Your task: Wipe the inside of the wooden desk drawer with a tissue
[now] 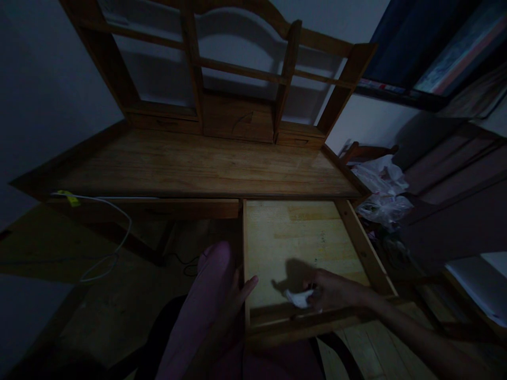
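White cloth (298, 299), pale yellow drawer bottom (289, 232), brown streaky-grained desktop (222, 163), pink trousers (204, 293), white cable (130, 224)

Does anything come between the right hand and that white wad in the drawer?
Nothing visible: the right hand holds the white wad in the open drawer, near its front. The left hand is at the drawer's left side.

Dim, bluish light fills the view, the right hand (330, 290) casting a dark shadow inside the drawer (277, 237).

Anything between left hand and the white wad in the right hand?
Just the partly shadowed drawer floor between the left hand and the white wad; no object shows there in the head view.
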